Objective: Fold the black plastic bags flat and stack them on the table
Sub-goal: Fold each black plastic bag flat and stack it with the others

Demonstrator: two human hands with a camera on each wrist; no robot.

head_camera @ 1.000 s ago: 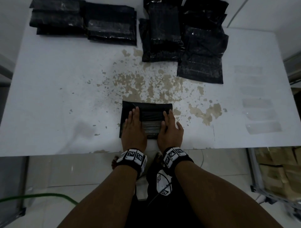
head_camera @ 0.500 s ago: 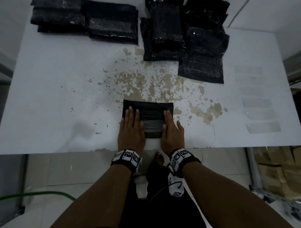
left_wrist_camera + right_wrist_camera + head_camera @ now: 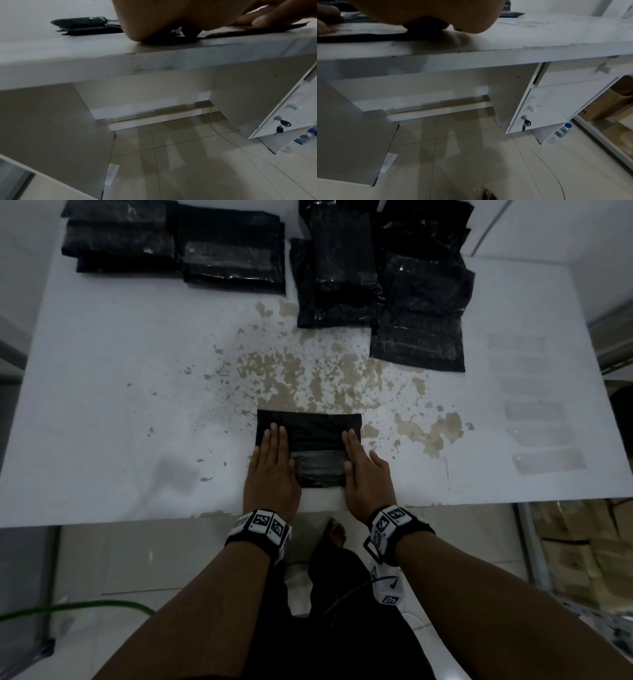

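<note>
While flat on the table, both hands spread: left hand, right hand atop folded black bag.

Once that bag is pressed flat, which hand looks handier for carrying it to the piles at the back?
Probably the left hand. Both hands lie flat on the folded bag, but the neat folded stacks sit back-left on the table, while the right hand faces looser, unfolded-looking bags.

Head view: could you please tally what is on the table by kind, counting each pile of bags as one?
Piles of black bags: 4
Single folded bag: 1
Hands pressing it, left hand and right hand: 2
Total: 7
</note>
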